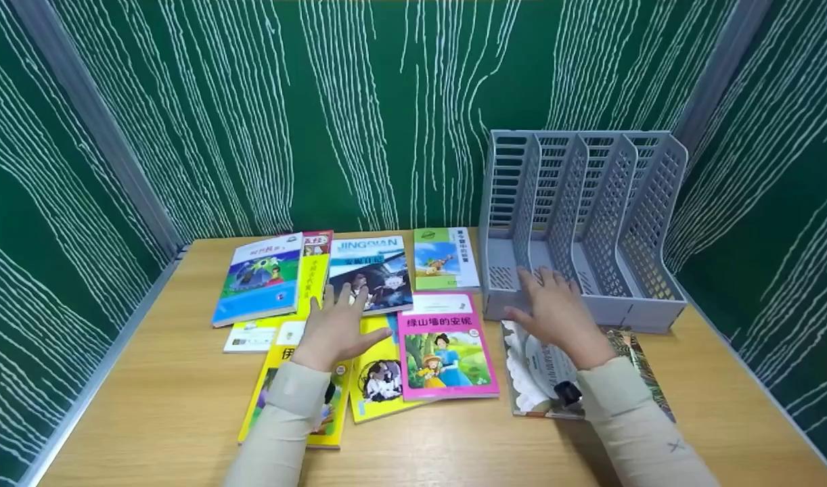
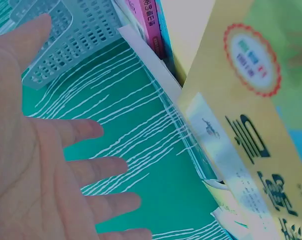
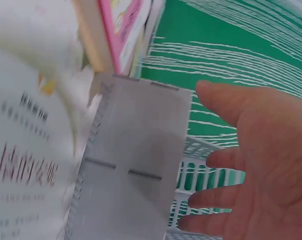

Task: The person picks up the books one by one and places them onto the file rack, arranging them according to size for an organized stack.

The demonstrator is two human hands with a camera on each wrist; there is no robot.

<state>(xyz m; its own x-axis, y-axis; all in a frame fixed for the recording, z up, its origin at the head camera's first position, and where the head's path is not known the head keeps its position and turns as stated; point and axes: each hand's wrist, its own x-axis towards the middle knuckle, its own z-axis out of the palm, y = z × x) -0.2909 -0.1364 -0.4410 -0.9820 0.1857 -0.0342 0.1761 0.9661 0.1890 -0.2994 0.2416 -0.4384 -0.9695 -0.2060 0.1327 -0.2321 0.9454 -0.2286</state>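
My left hand (image 1: 336, 331) is over the left group of books with its fingers spread and nothing in its grasp. Below it lie a yellow book (image 1: 258, 406) and a dark-covered book (image 1: 386, 274). In the left wrist view, the palm (image 2: 36, 170) and straight fingers are apart from the tilted-looking yellow cover (image 2: 210, 85). My right hand (image 1: 559, 318), also spread and holding nothing, overlaps the front of a grey four-slot file rack (image 1: 589, 304). Beneath that wrist is a pale book (image 1: 525, 385). The right wrist view shows the thumb near the rack's front panel (image 3: 136, 135).
A pink book (image 1: 454, 372) partly covers another yellow book (image 1: 380, 406). A green-and-white book (image 1: 437, 260) lies left of the rack, and a blue-purple book (image 1: 258, 287) lies far left. Green walls with white lines (image 1: 386, 101) enclose the wooden table (image 1: 149, 406).
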